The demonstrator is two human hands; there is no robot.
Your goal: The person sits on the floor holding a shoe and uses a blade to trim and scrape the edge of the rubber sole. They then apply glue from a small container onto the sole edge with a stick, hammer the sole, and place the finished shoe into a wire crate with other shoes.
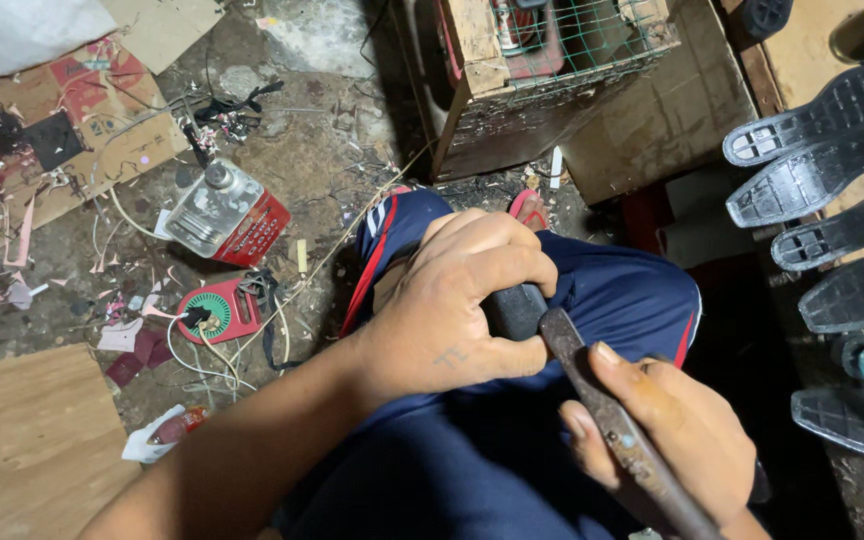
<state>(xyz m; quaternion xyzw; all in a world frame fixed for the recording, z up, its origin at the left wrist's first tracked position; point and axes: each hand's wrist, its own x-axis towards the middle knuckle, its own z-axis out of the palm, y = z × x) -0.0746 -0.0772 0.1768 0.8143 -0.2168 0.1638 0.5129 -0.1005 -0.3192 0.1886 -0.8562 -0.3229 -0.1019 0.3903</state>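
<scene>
The person's left hand (462, 305) is curled tight around a dark, rounded black piece (515, 308), mostly hidden under the fingers and resting on the knee of the navy trousers (632, 300) with red side stripes. The right hand (667, 425) is closed on a long, rusty metal tool (607, 420) whose flat tip touches that black piece. Beyond the knee stands a wooden crate (482, 90) fronted with green wire mesh, holding red objects too unclear to identify, while black shoe soles (812, 175) lie in a row at the right and a clear-and-red tin (224, 212) rests on the littered floor.
</scene>
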